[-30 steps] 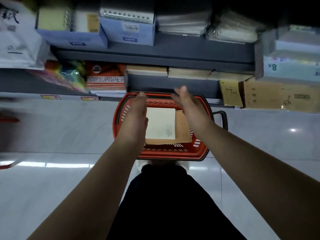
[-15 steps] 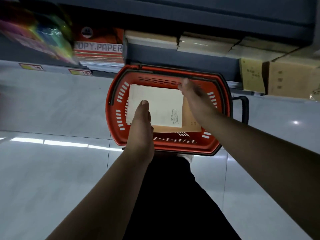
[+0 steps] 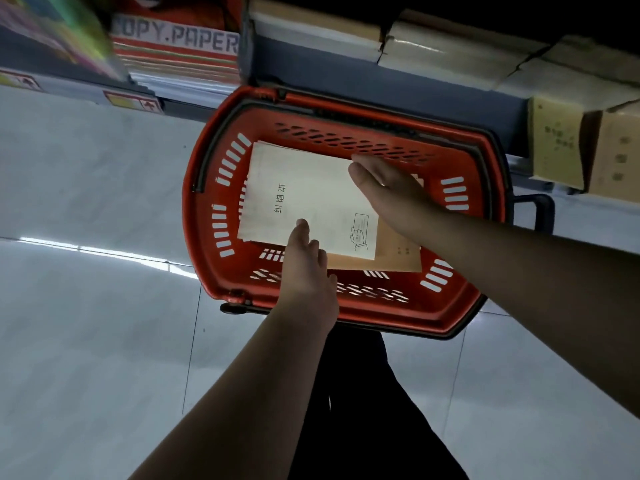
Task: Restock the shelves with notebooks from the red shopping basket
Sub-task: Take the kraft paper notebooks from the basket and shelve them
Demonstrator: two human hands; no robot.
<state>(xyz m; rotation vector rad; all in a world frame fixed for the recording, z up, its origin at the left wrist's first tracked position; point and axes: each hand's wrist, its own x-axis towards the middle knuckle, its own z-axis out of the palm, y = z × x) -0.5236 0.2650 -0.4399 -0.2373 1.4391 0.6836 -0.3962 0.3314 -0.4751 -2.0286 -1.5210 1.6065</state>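
Head view: the white notebook [image 3: 304,199] lies flat on top of the stack inside the red shopping basket [image 3: 221,278], printed with dark characters and a small line drawing of a hand near one corner. The left hand [image 3: 304,268] reaches in over the near wall, its fingers straight and its fingertip resting on the cover's near edge; this grip is apart and clasps nothing. The right hand [image 3: 388,192] lies flat on the far right corner of the same cover, fingers extended and together, not curled round it. Under that hand and just to its right, a brown notebook [image 3: 398,251] sticks out from beneath the white one. More white sheets or covers show at the stack's left edge.

The basket stands on the pale tiled floor [image 3: 86,341], with a black handle [image 3: 540,213] folded out beyond the right hand. Past both hands runs the bottom shelf [image 3: 346,64] of a grey rack. On it, beyond the left hand, sit packs marked copy paper [image 3: 180,43]; beyond the right hand sit brown cardboard boxes [image 3: 588,147] and pale wrapped packs [image 3: 443,46]. Dark trousers [image 3: 363,410] fill the foreground between the forearms.
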